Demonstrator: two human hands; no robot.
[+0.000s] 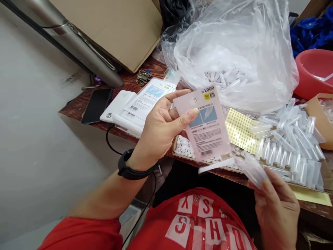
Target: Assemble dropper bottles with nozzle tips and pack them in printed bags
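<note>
My left hand (161, 126) holds up a pinkish printed packet card (204, 123) with a blue picture, a barcode and a price tag, pinched between thumb and fingers. My right hand (277, 205) grips a small clear plastic tube (253, 170) low at the right, with the tip of a white strip (215, 166) next to it. Both hands are above the table's near edge. Just beyond lie several clear plastic tubes (291, 142) in a heap and a yellow dotted sheet (240, 132).
A big clear plastic bag (234, 48) of tubes fills the middle back. A stack of printed packets (145, 102), a white device (117, 106), a black phone (96, 106) and keys (142, 77) lie left. A cardboard box (117, 27) and a red bowl (313, 73) stand behind.
</note>
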